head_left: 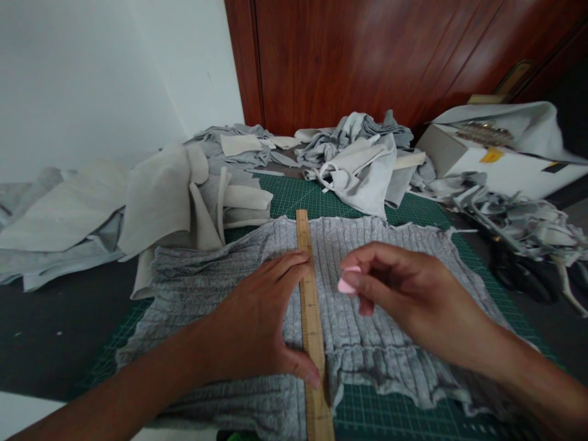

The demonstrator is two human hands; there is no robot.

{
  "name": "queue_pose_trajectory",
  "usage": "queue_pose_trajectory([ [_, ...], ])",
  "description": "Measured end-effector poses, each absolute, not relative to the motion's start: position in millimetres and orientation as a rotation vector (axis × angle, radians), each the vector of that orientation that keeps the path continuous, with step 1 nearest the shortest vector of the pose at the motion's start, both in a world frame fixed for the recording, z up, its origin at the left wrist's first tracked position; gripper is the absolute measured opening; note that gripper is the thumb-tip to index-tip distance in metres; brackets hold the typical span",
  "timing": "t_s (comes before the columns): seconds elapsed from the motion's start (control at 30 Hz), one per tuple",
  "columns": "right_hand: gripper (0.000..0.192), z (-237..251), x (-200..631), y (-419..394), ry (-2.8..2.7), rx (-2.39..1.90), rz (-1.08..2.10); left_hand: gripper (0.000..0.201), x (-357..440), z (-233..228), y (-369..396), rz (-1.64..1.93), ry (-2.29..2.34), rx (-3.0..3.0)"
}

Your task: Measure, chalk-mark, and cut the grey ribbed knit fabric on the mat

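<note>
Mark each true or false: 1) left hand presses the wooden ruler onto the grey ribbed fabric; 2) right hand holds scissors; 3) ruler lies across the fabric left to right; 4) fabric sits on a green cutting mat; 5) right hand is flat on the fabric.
1) True: the left hand lies on the grey ribbed fabric with thumb and fingertips against the wooden ruler.
2) False: the right hand pinches a small pink piece, chalk by the look of it.
3) False: the ruler runs lengthwise, away from the person.
4) True: the green cutting mat shows around the fabric.
5) False: it is raised, fingers curled on the pink piece.
</note>
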State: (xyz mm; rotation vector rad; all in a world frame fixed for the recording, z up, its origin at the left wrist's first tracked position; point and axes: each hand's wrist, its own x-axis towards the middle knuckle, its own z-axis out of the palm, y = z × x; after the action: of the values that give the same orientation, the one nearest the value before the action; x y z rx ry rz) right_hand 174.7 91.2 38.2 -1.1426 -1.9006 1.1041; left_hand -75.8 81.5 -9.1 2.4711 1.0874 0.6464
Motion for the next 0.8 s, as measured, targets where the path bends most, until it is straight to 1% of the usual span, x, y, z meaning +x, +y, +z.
queue_pose_trajectory([
  [0.03, 0.011, 39, 172, 108, -1.847, -1.138, 1.123, 0.122, -76, -9, 82, 0.639, 1.083, 2.472],
  [0.1, 0.016, 39, 165, 140, -1.791, -1.139, 1.149, 0.12, -76, -8, 82, 0.606, 1.088, 2.468],
  [0.17, 0.017, 36, 157, 168, -1.776, -1.141, 1.191, 0.116, -77, -8, 81, 0.578, 1.097, 2.466],
  [0.27, 0.02, 28, 144, 193, -1.689, -1.125, 1.309, 0.11, -79, -7, 80, 0.568, 1.1, 2.458],
  [0.4, 0.027, 13, 133, 197, -1.534, -1.099, 1.452, 0.11, -77, -4, 81, 0.556, 1.102, 2.455],
  [0.5, 0.032, 4, 133, 193, -1.494, -1.075, 1.477, 0.108, -76, -2, 81, 0.546, 1.09, 2.463],
  [0.7, 0.019, -1, 140, 192, -1.566, -1.027, 1.448, 0.105, -77, -2, 81, 0.543, 1.097, 2.465],
  [0.8, 0.022, 3, 141, 190, -1.584, -1.049, 1.439, 0.113, -77, -3, 81, 0.576, 1.091, 2.467],
])
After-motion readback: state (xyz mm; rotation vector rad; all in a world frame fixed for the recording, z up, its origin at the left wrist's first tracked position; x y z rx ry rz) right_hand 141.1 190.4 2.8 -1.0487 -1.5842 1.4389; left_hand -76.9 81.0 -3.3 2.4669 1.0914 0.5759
